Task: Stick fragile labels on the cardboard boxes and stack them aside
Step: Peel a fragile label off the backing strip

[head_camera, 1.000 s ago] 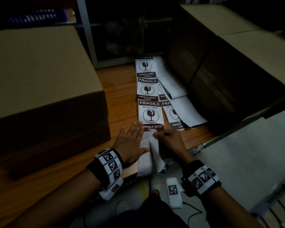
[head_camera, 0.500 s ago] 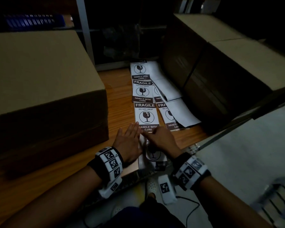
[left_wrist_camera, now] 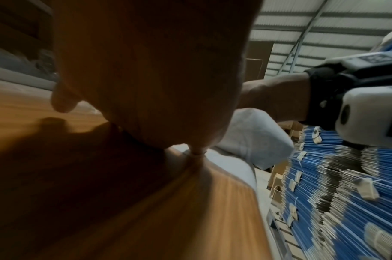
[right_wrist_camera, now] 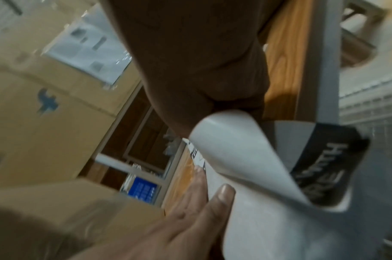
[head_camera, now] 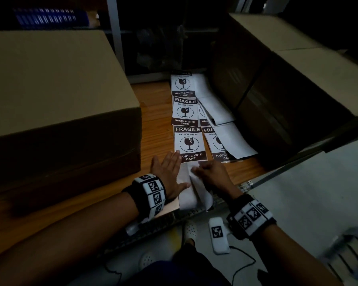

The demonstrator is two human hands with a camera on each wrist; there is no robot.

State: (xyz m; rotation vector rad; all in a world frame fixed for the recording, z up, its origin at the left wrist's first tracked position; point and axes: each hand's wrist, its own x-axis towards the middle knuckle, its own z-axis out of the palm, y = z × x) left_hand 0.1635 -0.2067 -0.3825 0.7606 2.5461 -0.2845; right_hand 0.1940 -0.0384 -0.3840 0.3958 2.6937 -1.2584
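Wooden table [head_camera: 153,124], dim; label strip [head_camera: 187,129] at frame centre between boxes [head_camera: 50,83]. Left hand [head_camera: 170,174] flat, fingers straight, pressing backing [head_camera: 184,195]. Right hand [head_camera: 213,174] pinches peeling label [right_wrist_camera: 246,158].

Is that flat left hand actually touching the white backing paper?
Touching. In the right wrist view, the left hand lies flat with its fingertips on the white backing paper; the head view shows the palm over its edge.

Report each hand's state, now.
Left hand: open, pressing the label strip flat.
Right hand: pinching the label it is peeling.
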